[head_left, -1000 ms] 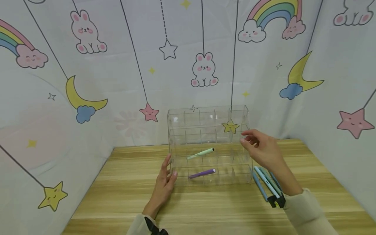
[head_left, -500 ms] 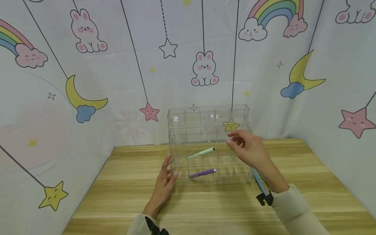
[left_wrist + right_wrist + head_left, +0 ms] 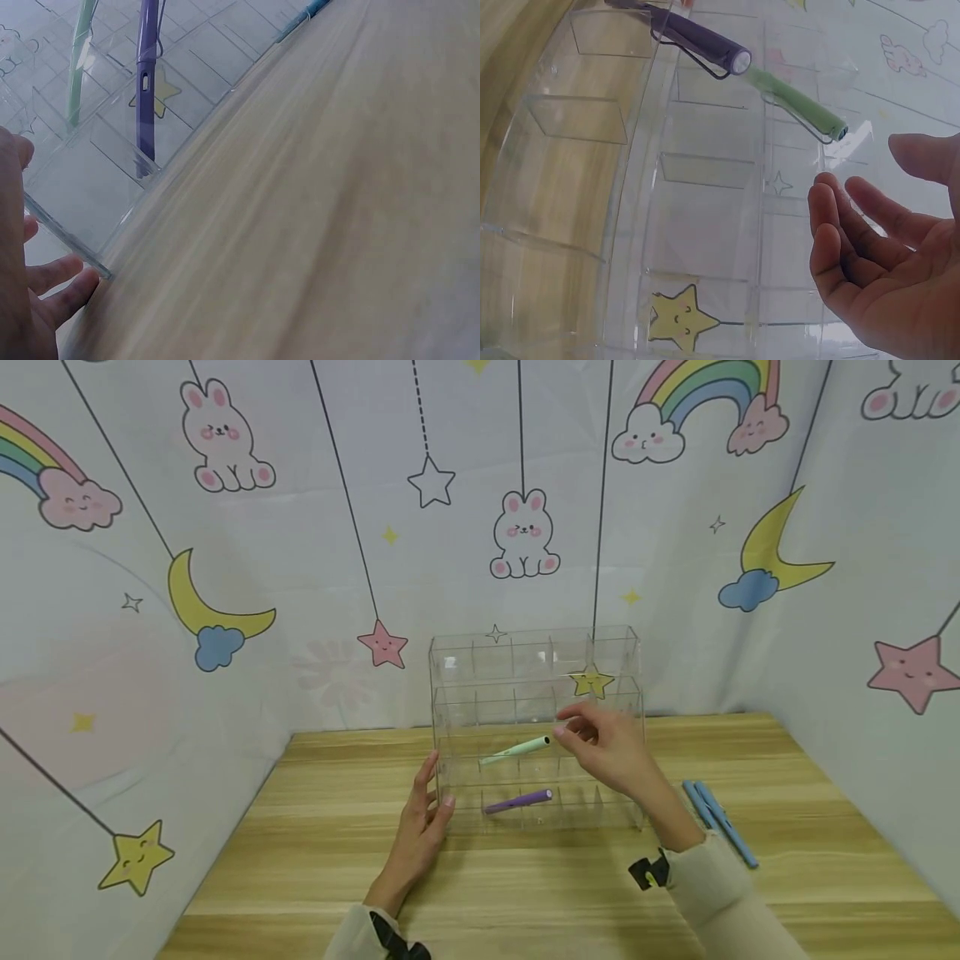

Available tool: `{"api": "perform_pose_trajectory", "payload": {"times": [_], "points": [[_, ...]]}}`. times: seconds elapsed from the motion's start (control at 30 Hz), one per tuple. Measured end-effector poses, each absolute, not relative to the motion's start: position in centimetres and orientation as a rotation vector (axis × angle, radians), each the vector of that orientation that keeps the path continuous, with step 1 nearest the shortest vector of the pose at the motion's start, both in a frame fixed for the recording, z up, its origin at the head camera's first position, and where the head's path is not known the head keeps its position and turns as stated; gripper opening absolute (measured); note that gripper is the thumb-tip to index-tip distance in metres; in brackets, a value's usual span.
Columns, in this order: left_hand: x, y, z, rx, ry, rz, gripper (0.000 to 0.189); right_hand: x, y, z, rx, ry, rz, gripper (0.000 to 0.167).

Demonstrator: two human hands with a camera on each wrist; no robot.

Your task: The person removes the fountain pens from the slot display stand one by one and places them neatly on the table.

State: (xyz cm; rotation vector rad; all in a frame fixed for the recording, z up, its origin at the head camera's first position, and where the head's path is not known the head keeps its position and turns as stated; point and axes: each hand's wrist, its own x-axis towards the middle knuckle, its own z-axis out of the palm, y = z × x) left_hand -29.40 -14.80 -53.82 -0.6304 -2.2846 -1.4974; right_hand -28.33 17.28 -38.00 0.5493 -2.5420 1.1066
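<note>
My left hand [image 3: 416,831] is against the left side of the clear rack [image 3: 491,660], its forefinger reaching up along the wall and its thumb spread toward the lower front corner. The fingers there are apart, their tips touching the rack's edge without wrapping round it. That forearm slants inward from the near side of the desk [image 3: 315,827].

My right hand [image 3: 607,747] is raised before the right half of the rack, the arm angled up and leftward over the desk. Its fingers bend loosely, the thumb standing apart from them, and I hold nothing in it. The fingertips are near the upper end of the green pen [image 3: 516,750], with a gap between.

The rack stands close to the back edge of the desk. The green pen leans in the second tier from the front, its upper end tipped right. The purple pen [image 3: 519,802] leans the same way in the front tier, below it. Between the rack and the desk's right edge, two blue pens [image 3: 723,820] lie side by side, one of them partly hidden by my right sleeve [image 3: 735,893].
</note>
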Motion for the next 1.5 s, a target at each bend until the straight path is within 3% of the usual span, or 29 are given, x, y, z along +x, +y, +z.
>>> {"api": "perform_pose_trajectory", "payload": {"times": [0.27,0.87,1.5], "points": [[-29.3,-14.7,-53.8,-0.626,-2.294,-1.507,0.073,-28.5,15.7,-38.8,0.553,-2.566,1.182,0.032],[-29.2,-14.8,-53.8,-0.632,-2.274,-1.529,0.074,-28.6,14.3,-39.2,0.562,-2.514,1.235,0.017],[-29.3,-14.9,-53.7,-0.663,-2.248,-1.523,0.075,-27.7,14.8,-38.3,0.437,-2.361,1.230,0.021]]}}
